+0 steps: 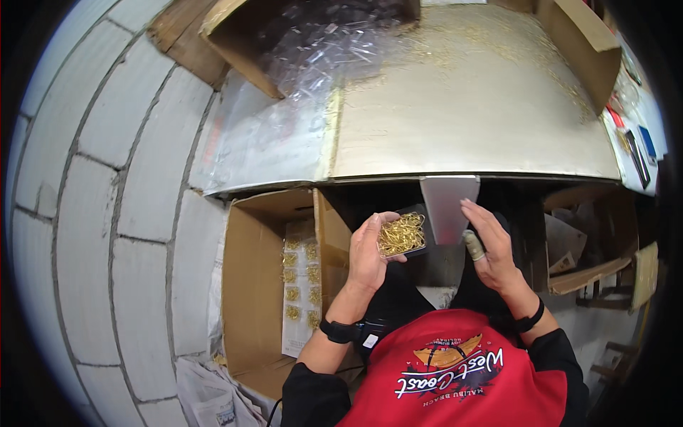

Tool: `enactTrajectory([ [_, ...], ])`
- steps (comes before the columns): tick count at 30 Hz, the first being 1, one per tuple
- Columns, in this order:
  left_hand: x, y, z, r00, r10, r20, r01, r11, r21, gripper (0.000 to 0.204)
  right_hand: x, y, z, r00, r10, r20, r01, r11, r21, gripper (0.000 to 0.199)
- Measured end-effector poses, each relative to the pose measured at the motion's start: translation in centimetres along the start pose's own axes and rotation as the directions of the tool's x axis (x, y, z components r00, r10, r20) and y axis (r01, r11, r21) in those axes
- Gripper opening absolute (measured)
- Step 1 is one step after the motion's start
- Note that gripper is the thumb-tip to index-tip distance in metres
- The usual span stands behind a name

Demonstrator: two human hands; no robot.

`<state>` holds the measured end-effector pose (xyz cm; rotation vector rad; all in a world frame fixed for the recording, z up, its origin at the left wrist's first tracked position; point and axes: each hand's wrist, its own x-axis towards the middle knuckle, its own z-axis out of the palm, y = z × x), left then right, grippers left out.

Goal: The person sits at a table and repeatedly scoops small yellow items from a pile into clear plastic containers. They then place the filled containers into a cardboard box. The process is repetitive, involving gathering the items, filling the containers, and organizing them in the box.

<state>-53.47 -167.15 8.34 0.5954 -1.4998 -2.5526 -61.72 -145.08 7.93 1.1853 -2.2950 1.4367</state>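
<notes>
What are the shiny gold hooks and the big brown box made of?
The gold hooks, piled in the small tray in the left hand, look like thin bent metal wire with a bright, brassy shine. The open box looks like plain cardboard: dull brown, with folded flaps.

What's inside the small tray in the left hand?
A tangled pile of thin gold wire hooks fills the small dark tray in the left hand. The tray bottom is covered by the hooks; the count can't be told.
</notes>
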Motion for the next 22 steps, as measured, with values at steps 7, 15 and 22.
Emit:
enactTrajectory([
  [7, -1.1, 4.1, -1.9, 0.996, 0.041, -0.079, -0.038, 0.998, 0.041, 0.036, 3.1, -2.7, 3.3, 0.993, -0.083, 0.085, 0.065, 0.979, 0.194, 0.038],
  [15, -1.6, 4.0, -2.0, 0.992, 0.056, -0.111, -0.054, 0.998, 0.019, 0.036, 5.0, -3.8, 6.8, 0.983, -0.128, 0.129, 0.096, 0.967, 0.235, 0.04],
  [22, -0.7, 3.9, -3.1, 0.99, 0.037, -0.134, -0.041, 0.999, -0.025, 0.037, 5.7, -3.8, 7.5, 0.985, -0.136, 0.109, 0.12, 0.982, 0.147, 0.043],
])
